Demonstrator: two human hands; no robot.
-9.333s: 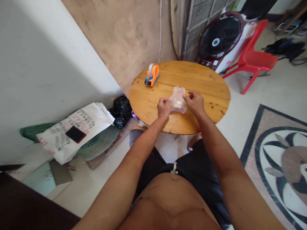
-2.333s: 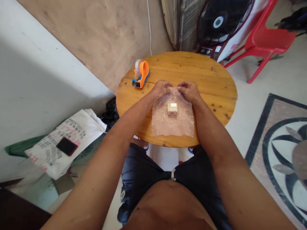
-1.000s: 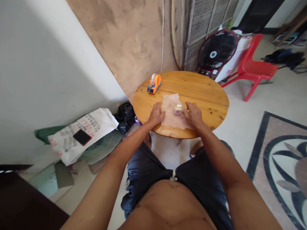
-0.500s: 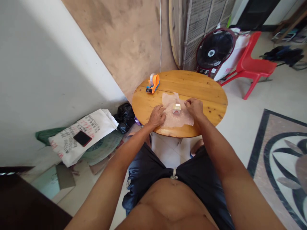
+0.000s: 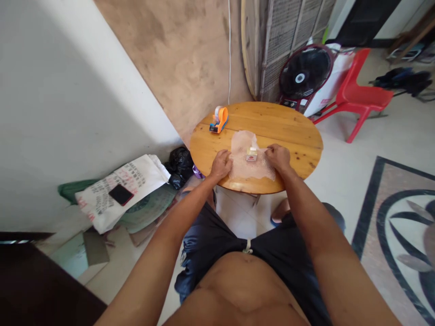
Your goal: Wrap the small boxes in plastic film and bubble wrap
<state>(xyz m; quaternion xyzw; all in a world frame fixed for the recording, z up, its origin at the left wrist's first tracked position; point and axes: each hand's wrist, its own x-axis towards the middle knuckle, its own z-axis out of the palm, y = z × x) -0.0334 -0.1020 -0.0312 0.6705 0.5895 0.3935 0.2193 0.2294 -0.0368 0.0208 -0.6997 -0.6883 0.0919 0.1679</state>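
A small whitish box [image 5: 251, 157] with a red mark on its front rests on a sheet of clear bubble wrap [image 5: 243, 172], which lies spread on the round wooden table. At the sheet's left edge, my left hand [image 5: 221, 164] has its fingers curled onto the plastic. My right hand [image 5: 278, 156] pinches the right edge of the sheet, slightly raised, close beside the box. Neither hand touches the box.
An orange and blue tape dispenser [image 5: 219, 120] stands at the table's [image 5: 292, 127] far left. Behind are a fan [image 5: 306, 72] and a red chair [image 5: 363, 97]. On the left, a phone [image 5: 121, 194] lies on a white sack [image 5: 102, 213], near black bags [image 5: 180, 163].
My left hand's fingers have curled in at the sheet's left edge. My right hand has moved slightly down and pulls the right edge outward. The view has shifted a little.
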